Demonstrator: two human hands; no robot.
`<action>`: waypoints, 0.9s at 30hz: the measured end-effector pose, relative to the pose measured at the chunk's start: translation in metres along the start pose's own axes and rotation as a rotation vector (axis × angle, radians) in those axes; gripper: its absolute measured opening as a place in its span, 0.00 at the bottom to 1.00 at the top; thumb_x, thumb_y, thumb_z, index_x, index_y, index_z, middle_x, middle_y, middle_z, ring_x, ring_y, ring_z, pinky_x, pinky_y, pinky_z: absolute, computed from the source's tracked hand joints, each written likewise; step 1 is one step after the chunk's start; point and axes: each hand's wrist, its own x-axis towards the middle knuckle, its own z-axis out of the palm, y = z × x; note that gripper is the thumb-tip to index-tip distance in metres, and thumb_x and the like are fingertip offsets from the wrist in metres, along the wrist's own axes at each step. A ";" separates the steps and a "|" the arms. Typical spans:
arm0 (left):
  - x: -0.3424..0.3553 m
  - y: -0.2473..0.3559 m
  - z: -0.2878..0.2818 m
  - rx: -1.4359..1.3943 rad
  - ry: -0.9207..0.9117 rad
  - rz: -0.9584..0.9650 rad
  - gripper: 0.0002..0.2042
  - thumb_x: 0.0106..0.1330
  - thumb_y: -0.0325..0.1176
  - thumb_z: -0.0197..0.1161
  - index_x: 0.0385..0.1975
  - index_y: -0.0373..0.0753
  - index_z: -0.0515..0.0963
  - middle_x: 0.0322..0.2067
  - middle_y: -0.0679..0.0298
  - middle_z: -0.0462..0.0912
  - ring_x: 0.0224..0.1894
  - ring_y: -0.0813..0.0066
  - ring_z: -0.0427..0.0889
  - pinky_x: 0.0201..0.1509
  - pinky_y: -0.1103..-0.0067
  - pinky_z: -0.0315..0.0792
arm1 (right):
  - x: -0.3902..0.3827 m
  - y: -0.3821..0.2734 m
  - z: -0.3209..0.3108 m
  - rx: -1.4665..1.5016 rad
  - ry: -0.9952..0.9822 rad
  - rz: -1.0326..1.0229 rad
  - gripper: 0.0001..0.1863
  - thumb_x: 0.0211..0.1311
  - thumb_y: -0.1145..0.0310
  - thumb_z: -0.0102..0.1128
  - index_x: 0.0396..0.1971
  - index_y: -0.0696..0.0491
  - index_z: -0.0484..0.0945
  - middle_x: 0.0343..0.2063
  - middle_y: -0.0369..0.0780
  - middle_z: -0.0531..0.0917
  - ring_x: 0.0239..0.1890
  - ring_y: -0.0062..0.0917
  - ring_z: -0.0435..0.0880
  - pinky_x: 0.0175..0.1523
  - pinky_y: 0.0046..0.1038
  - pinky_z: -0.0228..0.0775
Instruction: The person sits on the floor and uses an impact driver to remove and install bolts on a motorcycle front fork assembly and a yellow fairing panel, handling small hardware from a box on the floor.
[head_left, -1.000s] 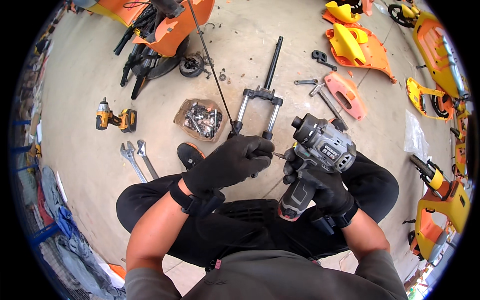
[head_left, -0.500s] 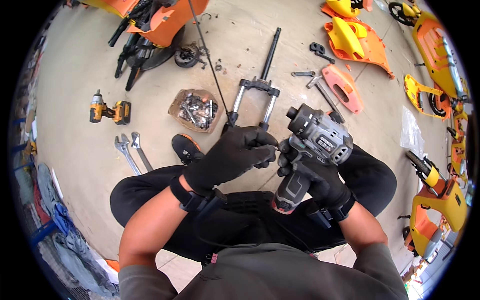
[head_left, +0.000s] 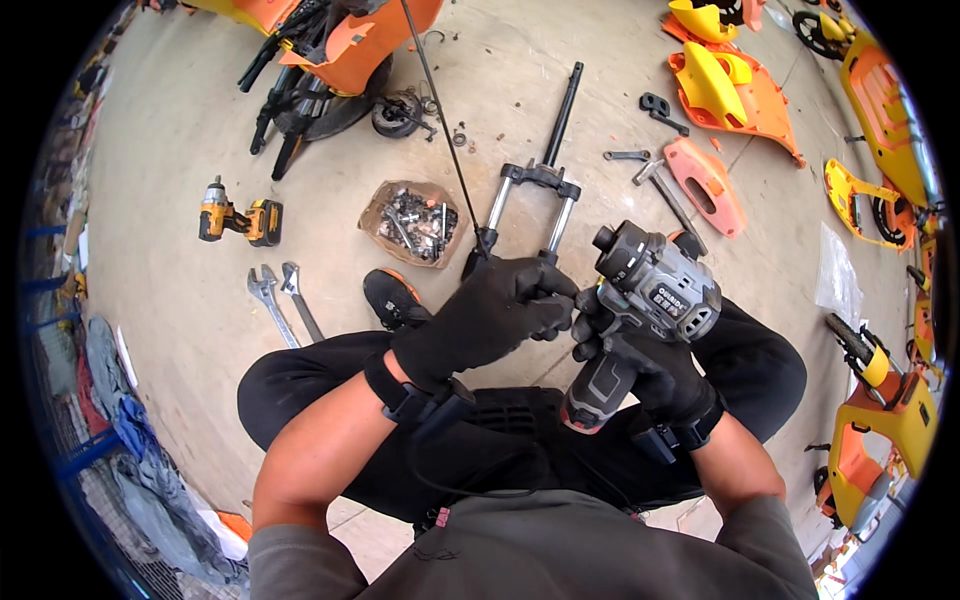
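My left hand (head_left: 490, 320), in a black glove, is pinched at the front of the tool in my other hand; what its fingertips hold is hidden. My right hand (head_left: 650, 370) grips a grey cordless drill (head_left: 655, 285), tilted, with its battery end low. A thin dark rod (head_left: 450, 140) runs up behind my left hand. Just beyond lies a front fork (head_left: 558, 120) with two silver legs. A bag of small metal parts (head_left: 410, 220) is left of the fork.
A yellow-black power tool (head_left: 240, 220) and two wrenches (head_left: 270, 300) lie at left. A hammer (head_left: 670, 195), pink panel (head_left: 705, 185) and yellow-orange body panels (head_left: 730, 95) lie at right. Orange scooter parts (head_left: 350, 50) stand top left; more scooters (head_left: 880, 430) line the right.
A small thin metal piece seen between my hands a second ago is now hidden by my left fingers, which have shifted closer to my right hand. The drill stays held.
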 end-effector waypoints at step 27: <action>-0.013 0.042 -0.016 -0.200 0.171 0.052 0.16 0.69 0.38 0.56 0.47 0.32 0.74 0.33 0.61 0.80 0.35 0.76 0.79 0.41 0.79 0.74 | 0.004 0.003 0.000 0.046 -0.081 0.040 0.30 0.53 0.66 0.69 0.57 0.52 0.69 0.49 0.42 0.78 0.45 0.30 0.81 0.49 0.33 0.76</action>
